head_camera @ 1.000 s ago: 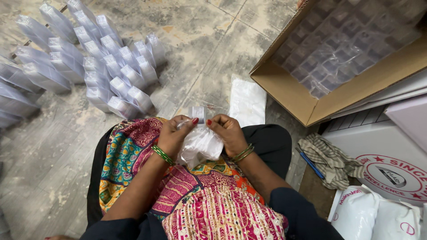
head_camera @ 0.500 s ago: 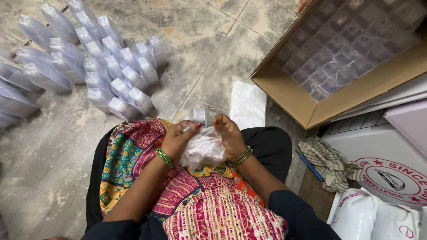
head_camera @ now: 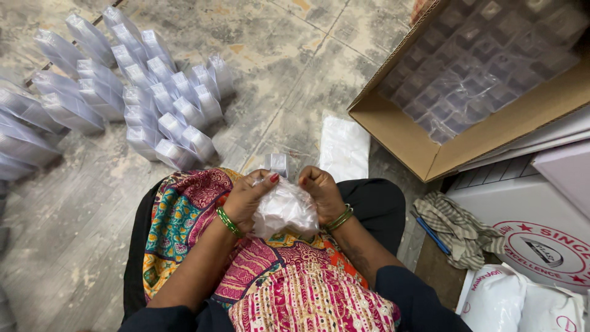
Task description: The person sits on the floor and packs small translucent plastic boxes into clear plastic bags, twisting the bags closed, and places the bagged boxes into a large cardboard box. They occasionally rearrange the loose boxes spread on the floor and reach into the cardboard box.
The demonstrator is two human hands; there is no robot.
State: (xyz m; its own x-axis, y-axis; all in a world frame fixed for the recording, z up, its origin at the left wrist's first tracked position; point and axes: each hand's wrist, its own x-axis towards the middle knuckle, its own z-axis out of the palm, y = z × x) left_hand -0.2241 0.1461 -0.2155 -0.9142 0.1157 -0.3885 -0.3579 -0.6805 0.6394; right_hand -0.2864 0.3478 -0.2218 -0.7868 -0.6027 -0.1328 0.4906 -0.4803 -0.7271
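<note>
My left hand [head_camera: 246,198] and my right hand [head_camera: 322,192] both grip a crumpled clear plastic bag [head_camera: 285,209] over my lap, which is covered by a bright patterned cloth [head_camera: 184,215]. The fingers pinch the bag's top edge from either side. A small clear wrapped box [head_camera: 278,163] stands on the floor just beyond my hands. Green bangles sit on both wrists.
Rows of several clear wrapped boxes [head_camera: 141,98] lean on the concrete floor at the left. A flat stack of white plastic bags [head_camera: 344,147] lies ahead. An open cardboard carton [head_camera: 424,141] with wrapped items sits at the right, beside a white box [head_camera: 541,233], a checked rag [head_camera: 458,224] and white bags [head_camera: 522,301].
My hands have drawn the bag lower and closer over my lap, bunching it between them. The small box on the floor is now uncovered.
</note>
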